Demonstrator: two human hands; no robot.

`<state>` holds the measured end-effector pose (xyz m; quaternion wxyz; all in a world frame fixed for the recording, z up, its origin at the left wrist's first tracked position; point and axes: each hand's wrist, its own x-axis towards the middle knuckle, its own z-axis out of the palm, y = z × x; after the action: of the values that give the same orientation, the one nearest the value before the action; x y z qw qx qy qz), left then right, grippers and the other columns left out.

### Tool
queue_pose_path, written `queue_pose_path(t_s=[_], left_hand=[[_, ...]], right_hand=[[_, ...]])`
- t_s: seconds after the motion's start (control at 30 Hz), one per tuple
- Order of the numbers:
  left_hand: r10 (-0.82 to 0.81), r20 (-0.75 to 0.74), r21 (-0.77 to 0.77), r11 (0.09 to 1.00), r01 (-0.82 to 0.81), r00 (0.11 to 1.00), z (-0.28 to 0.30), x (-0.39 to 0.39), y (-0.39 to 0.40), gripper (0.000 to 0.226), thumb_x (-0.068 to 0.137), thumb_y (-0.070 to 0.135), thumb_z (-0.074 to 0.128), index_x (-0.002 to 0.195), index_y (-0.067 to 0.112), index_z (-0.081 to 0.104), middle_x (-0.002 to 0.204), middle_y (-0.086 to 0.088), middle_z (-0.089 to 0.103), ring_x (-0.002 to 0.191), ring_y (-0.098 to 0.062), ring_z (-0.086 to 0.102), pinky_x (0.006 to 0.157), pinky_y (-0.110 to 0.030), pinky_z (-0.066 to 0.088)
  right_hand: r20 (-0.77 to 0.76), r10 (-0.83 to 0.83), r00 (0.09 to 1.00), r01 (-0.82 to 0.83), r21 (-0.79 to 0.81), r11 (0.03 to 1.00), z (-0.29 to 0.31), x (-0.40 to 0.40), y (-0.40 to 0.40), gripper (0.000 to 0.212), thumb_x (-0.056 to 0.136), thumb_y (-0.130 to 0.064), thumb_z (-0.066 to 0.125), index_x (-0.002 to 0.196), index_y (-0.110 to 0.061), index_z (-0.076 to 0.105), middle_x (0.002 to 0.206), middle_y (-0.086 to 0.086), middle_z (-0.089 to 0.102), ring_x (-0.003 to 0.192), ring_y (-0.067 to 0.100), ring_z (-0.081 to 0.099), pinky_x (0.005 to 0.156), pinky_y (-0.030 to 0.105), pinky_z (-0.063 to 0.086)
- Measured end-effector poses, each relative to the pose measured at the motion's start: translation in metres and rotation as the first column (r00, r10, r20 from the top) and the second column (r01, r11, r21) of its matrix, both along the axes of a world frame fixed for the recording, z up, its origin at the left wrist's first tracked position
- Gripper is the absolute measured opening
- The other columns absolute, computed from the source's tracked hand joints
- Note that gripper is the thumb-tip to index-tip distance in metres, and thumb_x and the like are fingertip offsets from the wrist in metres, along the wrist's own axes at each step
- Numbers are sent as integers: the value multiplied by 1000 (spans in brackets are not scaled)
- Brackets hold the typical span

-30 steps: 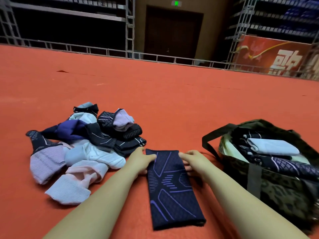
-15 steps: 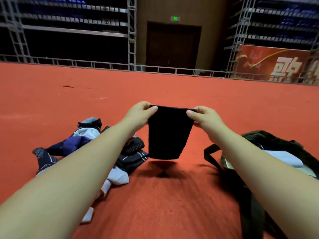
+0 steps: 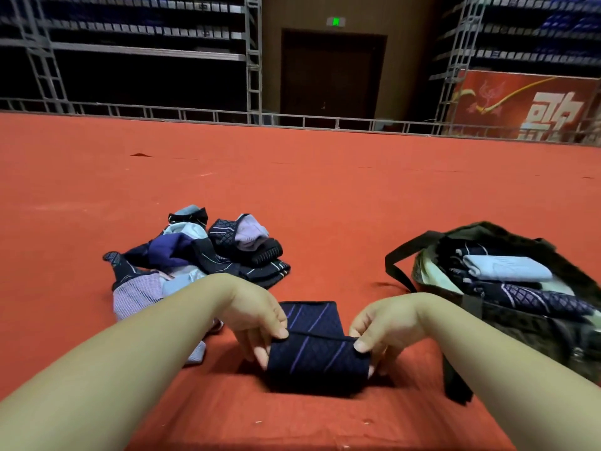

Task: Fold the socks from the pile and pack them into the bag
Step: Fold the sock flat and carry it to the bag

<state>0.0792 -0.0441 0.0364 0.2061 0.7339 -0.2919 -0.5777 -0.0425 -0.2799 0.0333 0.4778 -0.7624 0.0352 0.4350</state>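
A navy sock with purple lines [image 3: 313,345] lies folded over on the red floor in front of me. My left hand [image 3: 257,315] pinches its left edge and my right hand [image 3: 382,327] pinches its right edge, both at the fold. The pile of loose socks [image 3: 195,255], dark, lilac and pale blue, lies to the left, partly hidden by my left forearm. To the right the olive camouflage bag [image 3: 527,333] stands open, with folded dark socks and a pale blue one [image 3: 507,268] inside.
Red carpet [image 3: 325,190] stretches far ahead to a low metal rail [image 3: 292,120]. Behind it stand scaffold stands, a dark door and a red banner [image 3: 527,105]. A dark bag strap [image 3: 395,265] loops on the floor near my right hand.
The sock first lay flat, was then lifted by its top edge into the air, and is now back down on the floor, folded in half between both hands.
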Motion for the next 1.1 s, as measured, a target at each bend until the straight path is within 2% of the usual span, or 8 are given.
queue_pose_path(t_s=[0.13, 0.3, 0.5, 0.6, 0.77, 0.93, 1.03, 1.1], left_hand=[[144, 259, -70, 989, -130, 955, -10, 8, -1, 22, 94, 14, 53, 74, 18, 48, 57, 8, 60, 62, -11, 66, 61, -25, 50], [283, 585, -234, 956, -176, 760, -23, 23, -8, 19, 89, 24, 63, 72, 19, 55, 60, 5, 56, 41, -2, 49, 45, -14, 37], [350, 765, -299, 937, -182, 540, -39, 34, -23, 16, 85, 31, 67, 85, 15, 66, 72, 1, 59, 65, -13, 53, 62, -23, 38], [316, 790, -253, 949, -190, 525, -49, 39, -25, 17, 83, 33, 68, 81, 17, 63, 74, 1, 61, 72, -15, 55, 67, -24, 41], [486, 650, -575, 817, -41, 583, -39, 22, -23, 13, 89, 34, 58, 88, 24, 68, 91, 11, 64, 89, -5, 58, 86, -25, 44], [-7, 724, -227, 942, 247, 690, -36, -9, -13, 42, 97, 45, 39, 126, 19, 57, 132, 2, 56, 122, -9, 47, 103, -23, 31], [-30, 710, -183, 957, 226, 704, -45, -9, -8, 50, 99, 42, 38, 144, 21, 37, 153, 6, 32, 142, -7, 20, 112, -18, 12], [-38, 710, -174, 958, 228, 703, -50, -8, -6, 55, 97, 45, 42, 146, 23, 32, 155, 7, 26, 144, -5, 12, 113, -20, 8]], right_hand=[[299, -196, 934, 263, -205, 943, -12, 14, 5, 21, 90, -19, 61, 71, -20, 54, 67, -3, 58, 60, 6, 56, 62, 23, 43], [543, -320, 777, 507, -236, 829, -39, 39, 5, 24, 85, -26, 68, 66, -18, 56, 60, -2, 54, 55, 11, 46, 55, 24, 37], [636, -338, 693, 622, -291, 727, -55, 56, 2, 35, 83, -31, 71, 58, -16, 50, 55, -1, 53, 50, 12, 44, 51, 26, 32], [641, -306, 704, 625, -356, 695, -61, 63, 2, 42, 82, -36, 71, 58, -14, 44, 59, 2, 48, 55, 17, 40, 54, 29, 29], [671, -305, 676, 645, -340, 684, -67, 66, 0, 40, 77, -40, 74, 64, -15, 46, 68, 5, 55, 66, 20, 48, 62, 30, 33], [773, -383, 506, 735, -154, 660, -61, 50, 2, 31, 78, -39, 74, 86, -19, 52, 82, 1, 62, 73, 15, 54, 66, 31, 37], [916, -171, 363, 660, -123, 741, -45, 24, 12, 8, 84, -31, 68, 81, -25, 63, 90, -4, 62, 81, 8, 54, 75, 26, 38], [919, 92, 382, 511, -293, 808, -39, 7, 21, 15, 84, -38, 63, 86, -25, 71, 90, -10, 63, 88, 10, 54, 83, 27, 40]])
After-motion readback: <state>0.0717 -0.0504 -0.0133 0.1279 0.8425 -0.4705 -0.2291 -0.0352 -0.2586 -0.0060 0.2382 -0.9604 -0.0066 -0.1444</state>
